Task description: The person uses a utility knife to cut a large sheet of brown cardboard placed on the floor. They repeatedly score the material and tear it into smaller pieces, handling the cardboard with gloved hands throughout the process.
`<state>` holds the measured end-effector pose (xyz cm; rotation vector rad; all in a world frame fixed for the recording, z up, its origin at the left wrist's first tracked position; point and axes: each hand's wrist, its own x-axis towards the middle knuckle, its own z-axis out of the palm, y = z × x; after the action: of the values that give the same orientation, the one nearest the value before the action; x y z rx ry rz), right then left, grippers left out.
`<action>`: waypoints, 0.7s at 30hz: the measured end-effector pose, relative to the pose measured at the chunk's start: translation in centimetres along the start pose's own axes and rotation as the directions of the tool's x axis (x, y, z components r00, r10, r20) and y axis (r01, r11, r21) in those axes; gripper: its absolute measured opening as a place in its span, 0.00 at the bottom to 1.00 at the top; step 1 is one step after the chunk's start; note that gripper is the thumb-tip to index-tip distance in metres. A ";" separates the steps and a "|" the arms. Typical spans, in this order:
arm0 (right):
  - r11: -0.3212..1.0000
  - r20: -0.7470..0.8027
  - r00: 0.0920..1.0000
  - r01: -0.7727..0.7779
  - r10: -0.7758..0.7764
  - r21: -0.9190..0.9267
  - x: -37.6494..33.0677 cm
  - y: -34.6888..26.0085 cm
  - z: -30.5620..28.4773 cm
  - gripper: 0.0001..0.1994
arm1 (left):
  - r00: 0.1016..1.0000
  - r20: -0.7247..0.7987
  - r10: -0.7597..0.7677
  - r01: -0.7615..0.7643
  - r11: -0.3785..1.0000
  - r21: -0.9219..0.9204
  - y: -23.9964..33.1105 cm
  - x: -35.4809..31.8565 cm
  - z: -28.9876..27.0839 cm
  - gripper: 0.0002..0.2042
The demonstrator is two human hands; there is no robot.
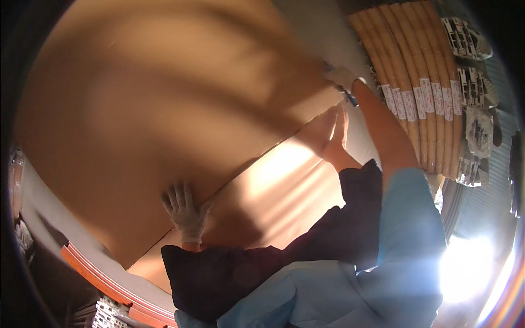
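Note:
A large brown cardboard sheet (120, 142) spreads in front of me, with a long straight edge line running from lower left to upper right. My left hand (187, 214), in a white glove, lies flat on the cardboard beside that line with its fingers spread. At the line's far right end, my gloved right hand (343, 79) is closed around a slim blue tool (351, 99). Its exact kind is hard to make out, as the hand covers much of it. Below the line lies a brightly lit strip of cardboard (284, 164), and my bare foot (338, 136) is close to the right hand.
Long brown-wrapped bundles (404, 54) with white labels lie side by side at the right. Beyond them are plastic-wrapped pale profiles (465, 38). Red-orange strips (98, 276) curve along the lower left. A strong light (467, 268) glares at lower right.

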<state>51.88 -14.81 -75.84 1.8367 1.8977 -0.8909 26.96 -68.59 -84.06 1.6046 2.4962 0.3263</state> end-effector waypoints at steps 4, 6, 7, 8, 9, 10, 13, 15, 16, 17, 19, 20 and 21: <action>0.982 -0.123 0.975 0.186 -0.188 -0.024 -4.6 -2.3 -3.7 0.17 | 0.995 -0.093 0.045 -0.052 0.996 -0.072 -0.1 0.3 -0.2 0.41; 0.985 -0.144 0.976 0.158 -0.166 -0.067 -6.0 -3.8 -6.2 0.17 | 0.987 -0.149 0.058 -0.069 0.995 -0.073 -0.3 0.3 -0.2 0.40; 0.978 -0.101 0.974 0.196 -0.203 -0.077 -6.8 -4.2 -7.4 0.17 | 0.975 -0.210 0.075 -0.091 0.994 -0.068 -0.5 0.2 -0.2 0.40; 0.891 -0.090 0.892 0.427 -0.444 -0.155 -7.5 -4.5 -8.7 0.17 | 0.983 -0.177 0.051 -0.066 0.994 -0.083 -0.8 0.0 -0.3 0.39; 0.775 -0.086 0.781 0.589 -0.619 -0.231 -7.9 -4.7 -9.8 0.18 | 0.984 -0.176 0.043 -0.060 0.994 -0.093 -1.1 -0.2 -0.4 0.38; 0.495 -0.062 0.504 0.807 -0.861 -0.322 -8.3 -4.8 -10.8 0.20 | 0.984 -0.176 0.037 -0.055 0.994 -0.098 -1.4 -0.5 -0.5 0.37; 0.724 -0.008 0.738 0.659 -0.674 -0.204 -8.3 -7.6 -16.9 0.23 | 0.991 -0.124 -0.050 0.043 0.998 -0.056 -3.0 -1.6 -2.0 0.29; 0.694 -0.004 0.695 0.717 -0.719 -0.059 -8.3 -8.4 -19.0 0.22 | 0.978 -0.181 -0.103 0.116 0.991 0.060 -4.3 -1.8 -3.6 0.25; 0.715 -0.110 0.708 0.698 -0.698 -0.046 -7.7 -8.6 -19.1 0.22 | 0.970 -0.210 -0.122 0.150 0.981 0.120 -4.9 -1.7 -4.6 0.23; 0.687 -0.054 0.686 0.726 -0.726 -0.016 -7.1 -8.7 -19.1 0.22 | 0.958 -0.236 -0.161 0.173 0.984 0.033 -5.1 -1.5 -5.6 0.24; 0.804 -0.090 0.799 0.588 -0.595 -0.087 -5.7 -8.6 -18.5 0.22 | 0.932 -0.298 -0.207 0.196 0.978 -0.068 -5.9 -0.7 -7.9 0.25; 0.855 -0.120 0.848 0.502 -0.516 -0.127 -5.1 -8.4 -18.2 0.22 | 0.919 -0.330 -0.214 0.198 0.977 -0.081 -6.5 -0.3 -9.1 0.24; 0.909 -0.184 0.894 0.381 -0.409 -0.171 -4.6 -8.5 -18.1 0.22 | 0.901 -0.373 -0.220 0.195 0.975 -0.104 -7.1 0.3 -10.2 0.23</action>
<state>47.14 -6.24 -57.84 1.5464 2.4647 -0.6810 18.04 -72.16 -76.08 1.3365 2.8745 0.7481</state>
